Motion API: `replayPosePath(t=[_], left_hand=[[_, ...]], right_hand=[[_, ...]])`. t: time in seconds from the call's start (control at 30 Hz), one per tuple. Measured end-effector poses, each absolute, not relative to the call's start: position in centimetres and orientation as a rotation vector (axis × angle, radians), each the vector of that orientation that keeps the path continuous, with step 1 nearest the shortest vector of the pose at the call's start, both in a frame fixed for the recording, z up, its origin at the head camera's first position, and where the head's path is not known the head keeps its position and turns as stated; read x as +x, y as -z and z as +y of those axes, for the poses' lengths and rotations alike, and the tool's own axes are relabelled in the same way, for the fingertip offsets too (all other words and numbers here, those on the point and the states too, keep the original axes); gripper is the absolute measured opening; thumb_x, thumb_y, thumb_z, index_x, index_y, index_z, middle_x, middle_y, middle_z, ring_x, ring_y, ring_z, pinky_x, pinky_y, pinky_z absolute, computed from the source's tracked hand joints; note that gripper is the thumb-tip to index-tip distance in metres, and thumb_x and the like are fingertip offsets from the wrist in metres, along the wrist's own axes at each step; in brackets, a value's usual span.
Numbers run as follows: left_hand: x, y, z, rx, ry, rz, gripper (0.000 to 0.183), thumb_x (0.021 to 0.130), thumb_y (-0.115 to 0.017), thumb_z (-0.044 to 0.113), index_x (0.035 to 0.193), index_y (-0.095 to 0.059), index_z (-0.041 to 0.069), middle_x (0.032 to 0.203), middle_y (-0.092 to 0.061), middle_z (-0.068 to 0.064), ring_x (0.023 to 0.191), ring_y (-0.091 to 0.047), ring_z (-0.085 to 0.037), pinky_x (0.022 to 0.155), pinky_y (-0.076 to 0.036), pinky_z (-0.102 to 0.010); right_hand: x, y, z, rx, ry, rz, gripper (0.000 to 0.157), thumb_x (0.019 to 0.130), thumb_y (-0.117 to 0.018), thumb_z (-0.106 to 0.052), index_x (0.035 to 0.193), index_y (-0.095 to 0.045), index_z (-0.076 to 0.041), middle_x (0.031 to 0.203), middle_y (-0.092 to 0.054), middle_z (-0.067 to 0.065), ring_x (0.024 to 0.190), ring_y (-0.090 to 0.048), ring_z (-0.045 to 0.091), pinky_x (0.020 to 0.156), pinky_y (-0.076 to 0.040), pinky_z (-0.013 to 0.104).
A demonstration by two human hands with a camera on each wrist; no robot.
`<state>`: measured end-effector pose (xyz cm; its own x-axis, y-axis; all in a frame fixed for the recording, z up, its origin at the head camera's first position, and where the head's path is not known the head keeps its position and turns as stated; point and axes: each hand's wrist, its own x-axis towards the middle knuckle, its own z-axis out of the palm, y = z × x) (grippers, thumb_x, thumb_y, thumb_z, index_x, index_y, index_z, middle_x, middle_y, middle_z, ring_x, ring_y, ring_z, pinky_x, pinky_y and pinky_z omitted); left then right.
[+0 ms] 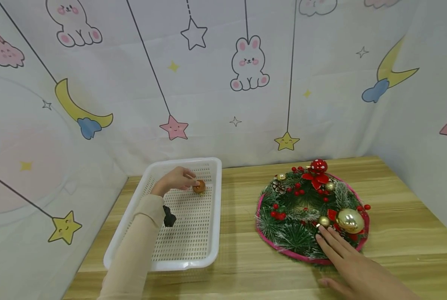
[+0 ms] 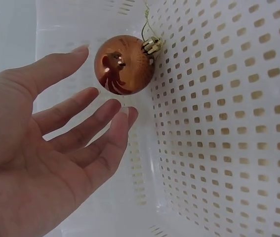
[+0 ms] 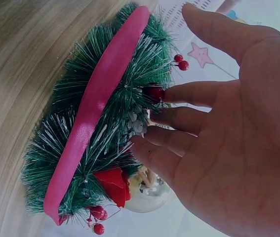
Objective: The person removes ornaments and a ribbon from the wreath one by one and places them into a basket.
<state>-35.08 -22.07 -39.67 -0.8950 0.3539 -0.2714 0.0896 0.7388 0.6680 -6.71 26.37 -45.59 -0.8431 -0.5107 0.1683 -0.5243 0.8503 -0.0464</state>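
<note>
In the white basket lies a shiny copper-orange Christmas ball with a gold cap and a thin loop of thread. My left hand reaches in beside it, fingers loosely bent and spread around its near side without gripping it. Whether a fingertip touches the ball I cannot tell. On the right, a green Christmas wreath edged with pink ribbon lies on the table. The straight fingers of my right hand rest on its front part, by a small gold ball and a large gold ball.
The perforated white basket stands at the left of the wooden table. A black object lies inside it, partly behind my left sleeve. A red spotted ball tops the wreath's far side. A patterned curtain hangs behind.
</note>
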Motion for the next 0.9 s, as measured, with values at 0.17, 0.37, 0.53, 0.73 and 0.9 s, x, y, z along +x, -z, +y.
replayPosePath(t=[0.17, 0.37, 0.53, 0.73, 0.9], left_hand=[[-35.2, 39.3, -22.1, 0.378, -0.922, 2.581, 0.054, 0.102, -0.068, 0.025, 0.144, -0.056, -0.007, 0.143, -0.064, -0.027, 0.123, -0.068, -0.038, 0.102, -0.060, -0.048], [-35.2, 38.5, -21.8, 0.410, -0.872, 2.603, 0.054, 0.103, -0.068, 0.024, 0.145, -0.055, -0.006, 0.143, -0.062, -0.028, 0.126, -0.067, -0.040, 0.103, -0.059, -0.047], [-34.7, 37.5, -21.2, 0.426, -0.845, 2.639, 0.055, 0.102, -0.069, 0.026, 0.146, -0.055, -0.004, 0.143, -0.062, -0.027, 0.123, -0.068, -0.040, 0.105, -0.058, -0.051], [-34.3, 36.8, -20.5, 0.452, -0.811, 2.679, 0.056, 0.100, -0.072, 0.029, 0.145, -0.057, 0.000, 0.142, -0.064, -0.025, 0.124, -0.068, -0.039, 0.106, -0.056, -0.054], [-34.1, 36.1, -19.9, 0.488, -0.822, 2.688, 0.056, 0.098, -0.073, 0.030, 0.146, -0.059, 0.004, 0.141, -0.066, -0.020, 0.131, -0.063, -0.037, 0.111, -0.051, -0.056]], right_hand=[[-6.7, 45.6, 26.3, 0.807, -0.129, -2.867, 0.090, 0.095, -0.067, -0.063, 0.162, -0.040, -0.010, 0.169, -0.040, 0.011, 0.149, 0.033, -0.012, 0.094, -0.061, 0.041], [-6.7, 45.6, 26.2, 0.797, -0.124, -2.878, 0.089, 0.095, -0.067, -0.063, 0.161, -0.041, -0.009, 0.166, -0.043, 0.014, 0.148, 0.034, -0.012, 0.095, -0.061, 0.043], [-6.7, 45.6, 26.2, 0.796, -0.111, -2.869, 0.089, 0.095, -0.067, -0.063, 0.161, -0.042, -0.009, 0.166, -0.044, 0.014, 0.148, 0.034, -0.012, 0.096, -0.061, 0.044], [-6.8, 45.6, 26.3, 0.799, -0.118, -2.868, 0.089, 0.095, -0.067, -0.063, 0.162, -0.041, -0.010, 0.168, -0.042, 0.013, 0.148, 0.034, -0.012, 0.095, -0.061, 0.042], [-6.8, 45.7, 26.3, 0.802, -0.115, -2.861, 0.090, 0.095, -0.067, -0.062, 0.162, -0.040, -0.010, 0.169, -0.040, 0.012, 0.149, 0.033, -0.011, 0.095, -0.061, 0.042]])
